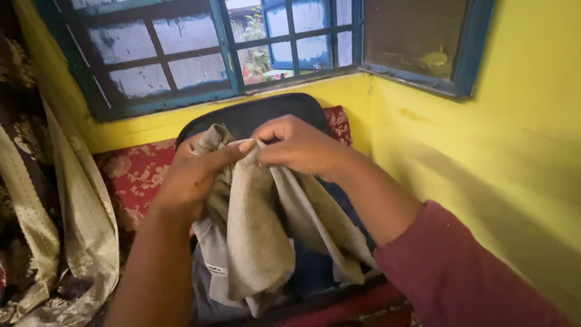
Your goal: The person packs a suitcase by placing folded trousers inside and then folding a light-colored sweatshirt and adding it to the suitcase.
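A grey-beige cloth garment (260, 242) hangs in front of me, held up by both hands at its top edge. My left hand (193, 172) grips the upper left part, thumb pressed along the fold. Beside it, my right hand (299, 145) pinches the same edge, fingers touching the left thumb. A small label shows low on the cloth. Behind and below the garment lies an open black suitcase (266, 112) with dark blue fabric (311, 269) inside.
The suitcase rests on a red floral cover (136, 175) pushed into a yellow wall corner (484, 157). A blue-framed barred window (181, 54) runs above. Shiny patterned curtain fabric (66, 230) hangs at the left.
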